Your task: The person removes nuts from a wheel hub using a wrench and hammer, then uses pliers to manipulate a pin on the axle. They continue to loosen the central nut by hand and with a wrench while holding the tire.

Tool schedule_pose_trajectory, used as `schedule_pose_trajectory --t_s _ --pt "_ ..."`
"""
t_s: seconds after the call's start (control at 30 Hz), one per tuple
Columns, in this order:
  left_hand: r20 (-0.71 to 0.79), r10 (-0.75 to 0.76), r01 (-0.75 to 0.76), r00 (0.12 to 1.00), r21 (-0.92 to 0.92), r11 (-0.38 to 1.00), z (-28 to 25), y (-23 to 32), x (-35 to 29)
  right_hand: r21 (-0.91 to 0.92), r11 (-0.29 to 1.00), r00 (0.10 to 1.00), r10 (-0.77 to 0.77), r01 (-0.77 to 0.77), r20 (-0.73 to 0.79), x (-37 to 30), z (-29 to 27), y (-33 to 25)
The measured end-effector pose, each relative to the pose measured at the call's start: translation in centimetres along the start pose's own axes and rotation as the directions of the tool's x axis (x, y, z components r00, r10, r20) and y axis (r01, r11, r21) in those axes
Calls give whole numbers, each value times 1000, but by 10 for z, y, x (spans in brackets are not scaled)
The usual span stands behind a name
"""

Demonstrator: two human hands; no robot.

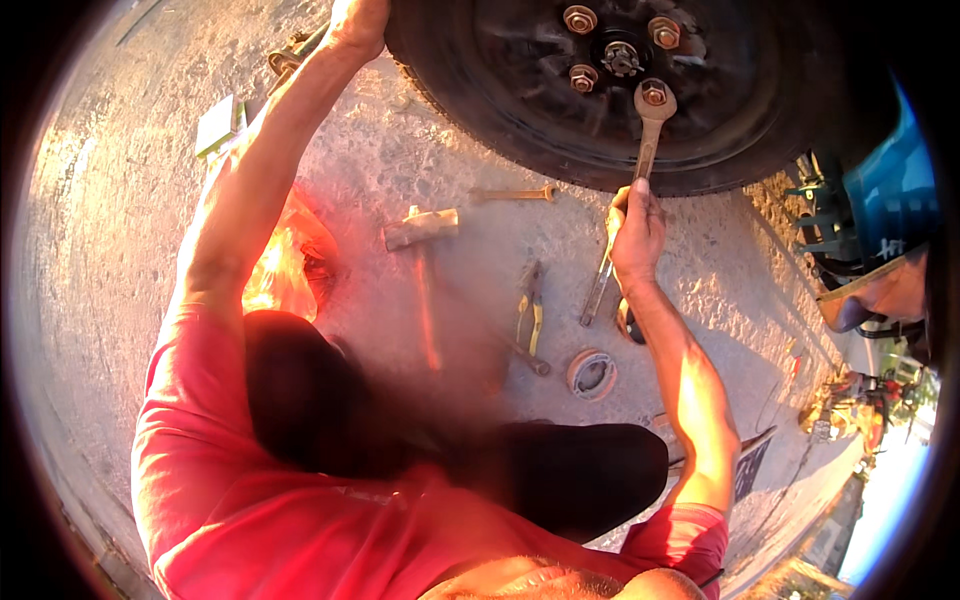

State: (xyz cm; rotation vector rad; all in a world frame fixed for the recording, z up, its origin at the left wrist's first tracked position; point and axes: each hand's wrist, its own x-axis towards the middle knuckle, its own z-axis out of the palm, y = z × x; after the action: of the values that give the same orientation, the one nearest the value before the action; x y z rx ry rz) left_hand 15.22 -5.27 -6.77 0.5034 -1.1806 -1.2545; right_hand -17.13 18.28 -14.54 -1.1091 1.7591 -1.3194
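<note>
My right hand is closed round the shank of a steel wrench. The wrench's ring end sits over the lower right nut of a black wheel. Further nuts ring the hub, whose centre has a castellated nut. At the top, my left hand meets the left side of the tyre; its fingers are cut off by the picture edge and the tyre. Below my right hand shows a metal bar; I cannot tell whether it belongs to the wrench.
On the concrete lie a hammer, a smaller wrench, yellow-handled pliers and a round ring-shaped thing. An orange bag is by my left knee, a green-and-white box farther left. Something blue stands at right.
</note>
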Motion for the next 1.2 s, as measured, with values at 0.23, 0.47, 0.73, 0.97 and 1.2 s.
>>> schedule_pose_trajectory --t_s 0.23,0.47,0.73,0.97,1.2 --pt "57 -11 1 998 171 985 10 3 0 -86 992 995 -98 95 -35 6 -14 6" --pt "96 -36 17 995 192 981 -6 1 7 -636 729 967 -200 253 156 -23 -54 -34" --pt "167 2 -17 986 89 996 2 9 2 -705 664 966 -118 249 230 -2 -33 -89" --pt "223 48 -51 974 10 999 9 13 -1 -710 646 958 -151 282 243 9 -30 -84" --pt "199 54 -51 978 -22 998 7 5 1 -649 713 963 -163 264 212 15 -29 -55"
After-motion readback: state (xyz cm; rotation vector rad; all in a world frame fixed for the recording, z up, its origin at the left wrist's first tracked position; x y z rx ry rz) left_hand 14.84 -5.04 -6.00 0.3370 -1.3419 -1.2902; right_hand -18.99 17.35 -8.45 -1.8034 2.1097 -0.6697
